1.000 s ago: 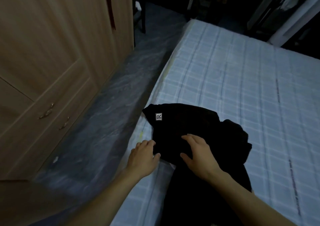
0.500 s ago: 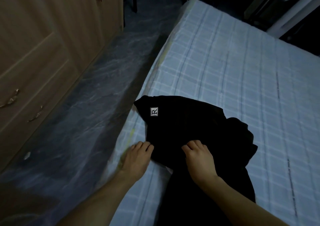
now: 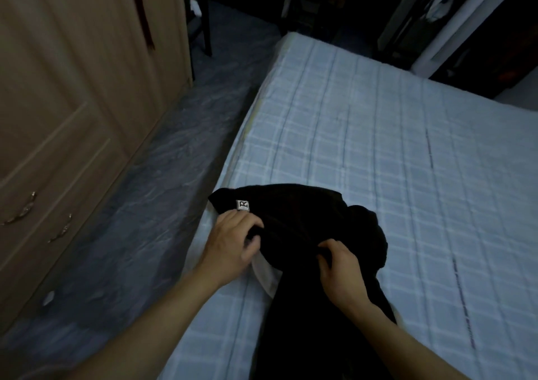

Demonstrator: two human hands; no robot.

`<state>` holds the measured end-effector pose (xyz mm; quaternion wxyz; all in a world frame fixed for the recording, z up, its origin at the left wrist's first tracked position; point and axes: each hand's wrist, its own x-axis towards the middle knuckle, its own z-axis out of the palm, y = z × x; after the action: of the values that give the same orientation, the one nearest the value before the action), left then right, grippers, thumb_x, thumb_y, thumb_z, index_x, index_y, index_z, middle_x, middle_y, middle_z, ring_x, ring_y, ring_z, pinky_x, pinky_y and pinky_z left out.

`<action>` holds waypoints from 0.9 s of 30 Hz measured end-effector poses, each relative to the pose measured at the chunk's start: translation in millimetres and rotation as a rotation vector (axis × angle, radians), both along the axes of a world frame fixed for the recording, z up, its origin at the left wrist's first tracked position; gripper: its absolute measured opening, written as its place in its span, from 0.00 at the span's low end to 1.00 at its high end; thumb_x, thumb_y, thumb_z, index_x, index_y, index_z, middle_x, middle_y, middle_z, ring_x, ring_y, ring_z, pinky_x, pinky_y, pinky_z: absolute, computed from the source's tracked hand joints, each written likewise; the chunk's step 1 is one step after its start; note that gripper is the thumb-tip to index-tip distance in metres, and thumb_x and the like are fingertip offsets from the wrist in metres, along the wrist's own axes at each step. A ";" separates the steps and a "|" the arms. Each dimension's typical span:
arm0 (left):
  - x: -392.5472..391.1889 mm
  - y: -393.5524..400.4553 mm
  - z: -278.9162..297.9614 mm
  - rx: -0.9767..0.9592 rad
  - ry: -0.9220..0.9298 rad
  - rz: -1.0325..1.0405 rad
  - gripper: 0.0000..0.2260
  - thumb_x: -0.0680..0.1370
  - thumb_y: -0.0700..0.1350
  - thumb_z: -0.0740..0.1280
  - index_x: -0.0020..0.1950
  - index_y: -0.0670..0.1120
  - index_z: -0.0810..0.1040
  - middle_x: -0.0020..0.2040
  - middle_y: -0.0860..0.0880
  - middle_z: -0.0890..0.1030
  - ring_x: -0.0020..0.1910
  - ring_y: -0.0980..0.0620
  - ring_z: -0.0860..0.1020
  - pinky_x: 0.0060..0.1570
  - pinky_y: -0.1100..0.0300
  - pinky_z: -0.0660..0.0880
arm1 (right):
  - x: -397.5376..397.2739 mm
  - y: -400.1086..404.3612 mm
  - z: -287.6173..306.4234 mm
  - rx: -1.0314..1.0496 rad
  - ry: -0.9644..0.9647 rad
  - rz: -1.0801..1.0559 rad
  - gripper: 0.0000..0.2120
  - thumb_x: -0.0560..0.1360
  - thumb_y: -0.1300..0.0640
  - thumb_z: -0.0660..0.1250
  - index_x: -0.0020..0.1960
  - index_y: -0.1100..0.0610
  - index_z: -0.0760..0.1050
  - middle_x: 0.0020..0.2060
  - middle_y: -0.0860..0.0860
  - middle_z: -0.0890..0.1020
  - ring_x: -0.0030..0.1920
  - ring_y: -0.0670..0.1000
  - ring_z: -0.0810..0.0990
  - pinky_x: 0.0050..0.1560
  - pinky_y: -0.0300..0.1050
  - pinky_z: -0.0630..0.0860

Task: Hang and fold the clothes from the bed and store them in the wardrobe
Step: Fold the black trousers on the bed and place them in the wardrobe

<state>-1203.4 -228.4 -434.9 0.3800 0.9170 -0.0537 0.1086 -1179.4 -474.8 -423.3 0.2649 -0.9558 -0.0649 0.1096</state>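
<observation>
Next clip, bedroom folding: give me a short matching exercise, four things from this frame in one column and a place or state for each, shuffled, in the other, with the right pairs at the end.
Things:
1. left hand
2. right hand
3. white label
4. wardrobe

Places or states:
A. doors shut, across the floor to the left of the bed
B. sewn on the black garment near its far left corner
C. grips the garment's left edge, just below the label
D. pinches a fold near the garment's middle

Pairs: 1-C, 2-D, 3-B, 4-A

2 hands (image 3: 233, 243) (image 3: 340, 266), 1 black garment (image 3: 305, 219), 1 bed (image 3: 378, 147), 1 wardrobe (image 3: 72, 88), 2 drawer handles (image 3: 24, 209) (image 3: 62, 228).
</observation>
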 end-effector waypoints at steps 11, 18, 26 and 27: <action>-2.6 -117.1 196.9 0.023 -0.200 -0.202 0.07 0.74 0.37 0.65 0.51 0.45 0.77 0.47 0.50 0.78 0.48 0.49 0.76 0.51 0.50 0.74 | -34.2 -81.3 167.4 0.443 -0.157 0.048 0.23 0.77 0.60 0.68 0.71 0.54 0.70 0.64 0.47 0.76 0.66 0.45 0.73 0.69 0.48 0.69; -59.4 -226.0 302.4 0.037 -0.338 -0.298 0.08 0.75 0.36 0.67 0.53 0.42 0.79 0.48 0.48 0.82 0.48 0.49 0.80 0.50 0.51 0.76 | -79.4 -150.2 266.8 0.431 -0.589 0.172 0.19 0.66 0.60 0.76 0.57 0.57 0.79 0.50 0.50 0.81 0.52 0.50 0.78 0.55 0.34 0.68; -128.6 -334.7 340.2 0.005 -0.418 -0.225 0.13 0.74 0.40 0.72 0.57 0.45 0.77 0.49 0.52 0.81 0.48 0.54 0.81 0.48 0.58 0.77 | -133.0 -252.3 305.0 0.501 -0.710 0.107 0.10 0.67 0.63 0.68 0.48 0.55 0.80 0.41 0.48 0.81 0.42 0.47 0.79 0.45 0.38 0.73; -136.5 -343.5 339.4 0.032 -0.408 -0.218 0.14 0.74 0.42 0.72 0.59 0.46 0.76 0.51 0.52 0.81 0.50 0.55 0.80 0.49 0.59 0.76 | -139.1 -262.6 306.6 0.508 -0.707 0.082 0.08 0.68 0.63 0.68 0.46 0.55 0.79 0.40 0.46 0.81 0.41 0.45 0.78 0.43 0.37 0.72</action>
<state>-1339.9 -571.9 -95.6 0.3561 0.8707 -0.2301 0.2493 -1318.5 -737.4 -116.7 0.4485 -0.8356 -0.2145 -0.2335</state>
